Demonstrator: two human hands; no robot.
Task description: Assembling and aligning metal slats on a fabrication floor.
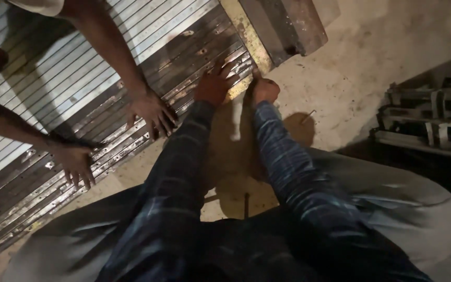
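Slatted metal shutter (pixel 79 83), corner hidden under left hand (pixel 214 83)

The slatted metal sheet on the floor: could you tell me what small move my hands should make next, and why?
Probably press your left hand flat and keep the corner pinned. It already lies spread on the edge of the slatted metal sheet, while your right hand is fisted at the yellow strip beside it. Another person's two hands also press on the sheet.
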